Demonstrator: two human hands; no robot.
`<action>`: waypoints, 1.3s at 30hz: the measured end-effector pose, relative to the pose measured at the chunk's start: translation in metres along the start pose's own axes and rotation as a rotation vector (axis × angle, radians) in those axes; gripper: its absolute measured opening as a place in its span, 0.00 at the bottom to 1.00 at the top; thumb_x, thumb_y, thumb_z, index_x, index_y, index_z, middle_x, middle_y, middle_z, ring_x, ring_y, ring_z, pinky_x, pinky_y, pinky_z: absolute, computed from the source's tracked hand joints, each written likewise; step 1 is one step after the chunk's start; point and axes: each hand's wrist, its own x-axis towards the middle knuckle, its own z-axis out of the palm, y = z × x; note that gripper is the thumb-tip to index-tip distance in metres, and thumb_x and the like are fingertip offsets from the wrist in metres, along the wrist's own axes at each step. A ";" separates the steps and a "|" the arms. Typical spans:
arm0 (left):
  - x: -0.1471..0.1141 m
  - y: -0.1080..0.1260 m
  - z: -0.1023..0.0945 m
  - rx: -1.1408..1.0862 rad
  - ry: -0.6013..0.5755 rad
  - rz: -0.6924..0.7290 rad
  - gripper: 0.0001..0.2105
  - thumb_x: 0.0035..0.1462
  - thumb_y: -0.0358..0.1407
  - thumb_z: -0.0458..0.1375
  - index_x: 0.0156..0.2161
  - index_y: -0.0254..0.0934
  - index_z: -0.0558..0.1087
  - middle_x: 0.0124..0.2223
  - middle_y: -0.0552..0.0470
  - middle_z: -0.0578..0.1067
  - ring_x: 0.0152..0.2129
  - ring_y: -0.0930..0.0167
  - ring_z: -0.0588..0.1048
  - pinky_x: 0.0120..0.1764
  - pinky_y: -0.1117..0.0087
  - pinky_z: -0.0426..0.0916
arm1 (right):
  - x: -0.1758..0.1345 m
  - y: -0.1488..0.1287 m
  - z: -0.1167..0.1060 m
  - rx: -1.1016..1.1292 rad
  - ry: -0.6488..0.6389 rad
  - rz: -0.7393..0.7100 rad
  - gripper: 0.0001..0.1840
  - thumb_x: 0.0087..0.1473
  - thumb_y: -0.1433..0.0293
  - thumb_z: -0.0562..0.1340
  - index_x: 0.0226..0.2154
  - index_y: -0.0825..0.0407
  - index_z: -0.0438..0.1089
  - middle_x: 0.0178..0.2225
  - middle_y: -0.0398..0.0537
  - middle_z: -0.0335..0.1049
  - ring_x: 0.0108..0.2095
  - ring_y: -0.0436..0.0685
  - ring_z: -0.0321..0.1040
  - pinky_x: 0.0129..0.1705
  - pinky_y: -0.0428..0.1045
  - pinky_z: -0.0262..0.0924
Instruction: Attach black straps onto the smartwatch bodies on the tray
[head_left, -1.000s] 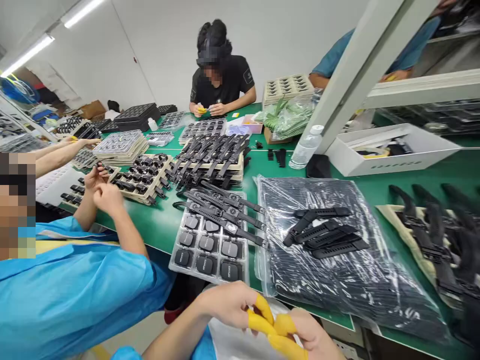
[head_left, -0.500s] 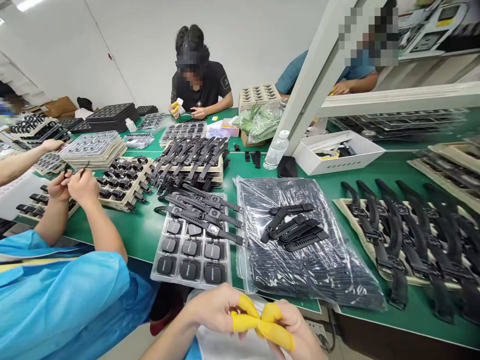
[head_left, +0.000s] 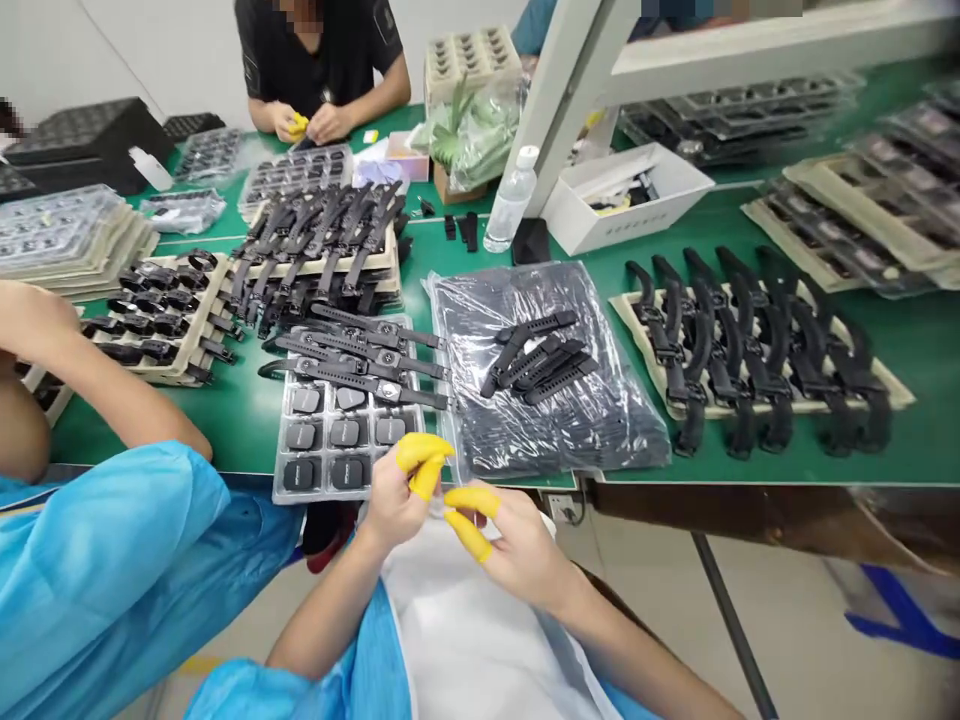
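Observation:
My left hand (head_left: 397,500) is raised in front of the table's near edge, over the lower right of a clear tray (head_left: 279,480) of dark square watch pieces. Its yellow-covered thumb and index finger are pressed together, with nothing visible between them. My right hand (head_left: 517,545) is close beside it over my white apron. The yellow finger cots (head_left: 472,497) on its thumb and index finger point left, with a gap between them. Several black watches with straps (head_left: 367,350) lie across the tray. Loose black straps (head_left: 544,360) rest on a plastic-wrapped black stack (head_left: 517,440).
A beige tray of strapped watches (head_left: 750,350) stands at right. A water bottle (head_left: 512,200) and white box (head_left: 630,200) are by the slanted post. At left, a co-worker's blue sleeve (head_left: 135,540) is near my arm; another person's hands (head_left: 315,125) work opposite.
The view has tilted down and shifted right. My hands, which were touching at the yellow fingertips, have come apart; the left thumb and index finger are now together, the right ones spread.

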 end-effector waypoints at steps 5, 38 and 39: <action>0.004 -0.001 0.000 0.097 0.083 0.083 0.06 0.69 0.32 0.57 0.46 0.38 0.76 0.39 0.49 0.81 0.31 0.71 0.79 0.34 0.70 0.74 | 0.010 -0.003 0.009 -0.102 0.093 -0.062 0.07 0.65 0.74 0.61 0.45 0.50 0.69 0.32 0.47 0.74 0.29 0.54 0.71 0.30 0.48 0.65; 0.008 0.007 -0.011 0.816 -0.078 0.184 0.08 0.58 0.25 0.52 0.41 0.38 0.68 0.31 0.51 0.72 0.23 0.70 0.72 0.26 0.72 0.66 | 0.012 0.003 0.019 -0.447 0.078 -0.156 0.13 0.60 0.78 0.57 0.26 0.49 0.67 0.20 0.41 0.60 0.22 0.53 0.53 0.26 0.51 0.47; 0.008 0.008 -0.011 0.762 -0.085 0.144 0.08 0.57 0.25 0.52 0.40 0.39 0.67 0.31 0.52 0.72 0.23 0.71 0.71 0.26 0.73 0.65 | 0.014 0.003 0.019 -0.405 0.108 -0.146 0.12 0.59 0.78 0.57 0.27 0.49 0.67 0.20 0.40 0.59 0.21 0.52 0.53 0.25 0.51 0.47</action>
